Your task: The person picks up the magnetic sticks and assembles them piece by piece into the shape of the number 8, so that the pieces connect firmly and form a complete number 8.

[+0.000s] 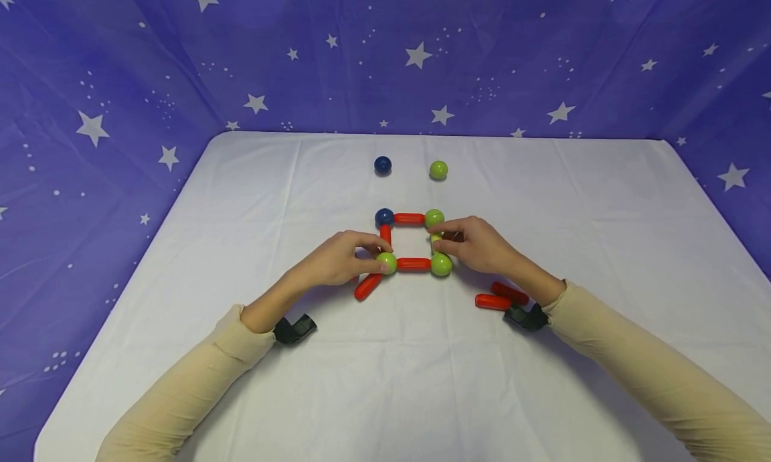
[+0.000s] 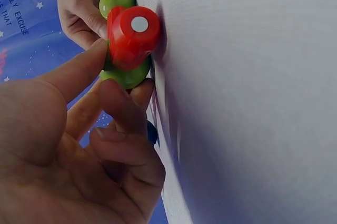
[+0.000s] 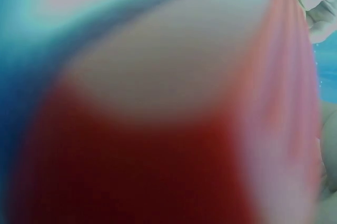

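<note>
A square of red rods and balls lies on the white tablecloth. Its far left corner is a dark blue ball (image 1: pixel 384 217); the other corners are green balls. My left hand (image 1: pixel 337 258) pinches the near left green ball (image 1: pixel 387 262) between thumb and fingers. From that ball a red rod (image 1: pixel 368 286) slants toward me, its pale round end facing the left wrist camera. On the square's right side, my right hand (image 1: pixel 478 244) pinches a yellow-green rod (image 1: pixel 436 241) between the far green ball (image 1: pixel 434 218) and near green ball (image 1: pixel 441 264). Fingers partly hide that rod.
Beyond the square sit a loose dark blue ball (image 1: pixel 383 165) and a loose green ball (image 1: pixel 438 170). Two loose red rods (image 1: pixel 492 302) lie by my right wrist; a blurred red rod (image 3: pixel 158 166) fills much of the right wrist view. A starry purple cloth (image 1: pixel 385 53) hangs behind.
</note>
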A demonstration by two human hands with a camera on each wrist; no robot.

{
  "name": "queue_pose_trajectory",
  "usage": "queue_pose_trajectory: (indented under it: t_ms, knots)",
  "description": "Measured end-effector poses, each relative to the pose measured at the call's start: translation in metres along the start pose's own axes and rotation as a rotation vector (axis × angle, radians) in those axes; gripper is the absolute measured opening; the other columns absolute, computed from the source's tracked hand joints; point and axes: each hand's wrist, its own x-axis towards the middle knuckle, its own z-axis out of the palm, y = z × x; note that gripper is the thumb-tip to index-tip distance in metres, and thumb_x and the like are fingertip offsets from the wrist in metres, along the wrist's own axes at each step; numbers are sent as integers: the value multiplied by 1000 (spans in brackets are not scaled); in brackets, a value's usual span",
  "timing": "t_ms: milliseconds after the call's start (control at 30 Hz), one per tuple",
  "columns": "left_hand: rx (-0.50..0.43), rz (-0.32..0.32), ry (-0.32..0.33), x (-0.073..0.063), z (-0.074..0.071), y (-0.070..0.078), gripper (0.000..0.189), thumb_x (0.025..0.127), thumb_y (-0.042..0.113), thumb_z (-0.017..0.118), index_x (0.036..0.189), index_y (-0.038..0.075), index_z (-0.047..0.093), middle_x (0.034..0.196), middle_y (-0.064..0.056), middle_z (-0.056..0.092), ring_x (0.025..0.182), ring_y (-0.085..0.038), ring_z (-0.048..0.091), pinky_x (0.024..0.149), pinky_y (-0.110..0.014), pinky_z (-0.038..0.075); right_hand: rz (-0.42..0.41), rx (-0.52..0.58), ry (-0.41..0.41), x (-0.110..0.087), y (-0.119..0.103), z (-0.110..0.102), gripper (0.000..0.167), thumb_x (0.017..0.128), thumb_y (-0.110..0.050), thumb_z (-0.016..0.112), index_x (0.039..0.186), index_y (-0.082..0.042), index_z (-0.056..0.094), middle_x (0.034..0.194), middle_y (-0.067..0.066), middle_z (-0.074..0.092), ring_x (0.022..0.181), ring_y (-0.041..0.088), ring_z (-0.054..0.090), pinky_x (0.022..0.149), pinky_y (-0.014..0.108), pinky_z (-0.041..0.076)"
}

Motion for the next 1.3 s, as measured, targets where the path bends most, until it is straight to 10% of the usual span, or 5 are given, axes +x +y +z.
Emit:
queue_pose_trajectory:
  t_ms: [1300]
  knots:
    - [0, 18, 12, 0, 1, -1, 25, 90, 26, 75, 113, 17, 72, 103, 3, 68, 101, -18, 58, 89, -38, 45, -44, 18, 2, -4, 2, -1, 34, 94, -17, 68, 126, -5, 67, 98, 6, 67, 88, 23, 56, 77, 36, 48]
